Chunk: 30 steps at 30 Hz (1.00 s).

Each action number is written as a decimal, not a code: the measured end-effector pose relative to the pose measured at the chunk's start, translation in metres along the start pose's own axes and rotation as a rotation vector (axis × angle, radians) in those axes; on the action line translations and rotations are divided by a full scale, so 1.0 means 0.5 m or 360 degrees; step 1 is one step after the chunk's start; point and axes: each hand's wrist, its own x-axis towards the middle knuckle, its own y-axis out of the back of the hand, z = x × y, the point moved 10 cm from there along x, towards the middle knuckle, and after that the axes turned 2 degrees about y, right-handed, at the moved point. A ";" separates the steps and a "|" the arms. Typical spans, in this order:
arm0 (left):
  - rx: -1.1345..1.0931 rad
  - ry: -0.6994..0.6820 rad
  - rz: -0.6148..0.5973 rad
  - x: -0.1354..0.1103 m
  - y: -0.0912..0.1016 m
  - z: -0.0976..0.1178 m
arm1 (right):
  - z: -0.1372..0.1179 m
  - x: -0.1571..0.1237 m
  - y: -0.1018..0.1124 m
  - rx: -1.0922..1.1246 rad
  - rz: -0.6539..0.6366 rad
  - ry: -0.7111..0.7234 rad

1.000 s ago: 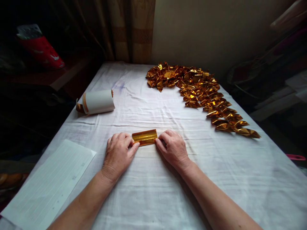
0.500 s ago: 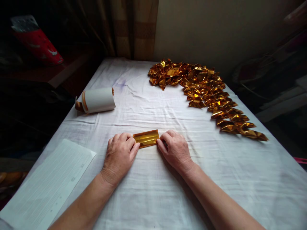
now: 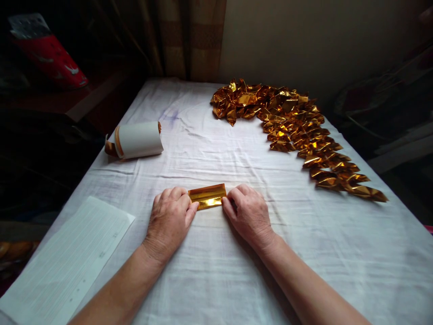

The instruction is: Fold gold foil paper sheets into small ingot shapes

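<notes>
A small folded strip of gold foil paper (image 3: 207, 196) lies on the white cloth (image 3: 216, 262) in front of me. My left hand (image 3: 169, 220) pinches its left end, fingers curled and thumb pressed against the strip. The right end is pinched the same way by my right hand (image 3: 249, 214). Both hands rest on the cloth, with the strip flat between them.
A curved heap of several folded gold foil pieces (image 3: 294, 131) runs along the far right of the table. A white roll with a gold foil core (image 3: 137, 140) lies at the left edge. A printed sheet (image 3: 64, 262) sits near left. A red object (image 3: 47, 54) lies beyond.
My hands and the gold strip hold almost the same pose; only the view has shifted slightly.
</notes>
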 end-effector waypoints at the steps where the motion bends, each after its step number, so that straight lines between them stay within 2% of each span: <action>1: 0.0001 0.0004 -0.0014 0.001 -0.001 0.000 | 0.000 -0.001 0.000 0.0013 0.0005 -0.0003; 5: -0.0001 0.0029 -0.0055 0.004 -0.005 -0.002 | 0.001 -0.004 0.002 0.0101 0.0058 -0.0016; 11: 0.0027 0.0036 -0.0018 0.002 -0.003 -0.004 | -0.017 -0.003 0.000 0.0227 0.0034 0.0107; 17: 0.0066 0.0080 0.0017 -0.002 -0.003 -0.009 | -0.026 0.008 0.003 0.0184 -0.0017 -0.0030; 23: 0.0076 0.0066 0.0040 -0.003 -0.002 -0.006 | -0.047 0.011 0.011 -0.0022 0.0085 -0.0148; 30: 0.0063 0.0070 0.0025 -0.004 -0.003 -0.008 | -0.012 -0.004 0.002 -0.0016 0.0020 -0.0146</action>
